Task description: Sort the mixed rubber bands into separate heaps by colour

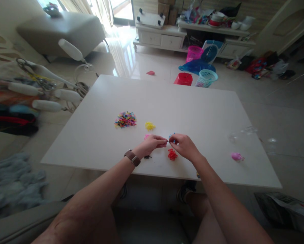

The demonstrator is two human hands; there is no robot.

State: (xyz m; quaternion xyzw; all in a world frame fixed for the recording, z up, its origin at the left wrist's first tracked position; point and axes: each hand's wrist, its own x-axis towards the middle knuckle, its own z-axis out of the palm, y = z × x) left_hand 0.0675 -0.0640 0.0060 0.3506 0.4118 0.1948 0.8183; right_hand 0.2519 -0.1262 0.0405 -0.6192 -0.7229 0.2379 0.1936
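Over the white table (192, 105), my left hand (155, 144) and my right hand (182, 144) meet fingertip to fingertip. Both are closed in a pinch on a small thin dark piece (168, 141), too tiny to name. Around them lie little heaps of small plastic-looking pieces: a yellow heap (150, 126), a red heap (172, 154), a pink heap (146, 137) and a black heap (148, 157) partly behind my left hand, and a blue heap (171, 137) partly behind my right. A larger mixed-colour pile (126, 120) sits farther left.
At the table's right lies a pink item (237, 156), with a blurred clear object (242, 134) beyond it. A white lamp with several arms (70, 51) stands at the left. Beyond the far edge are a red stool-like object (183, 79) and a light-blue basket (206, 78).
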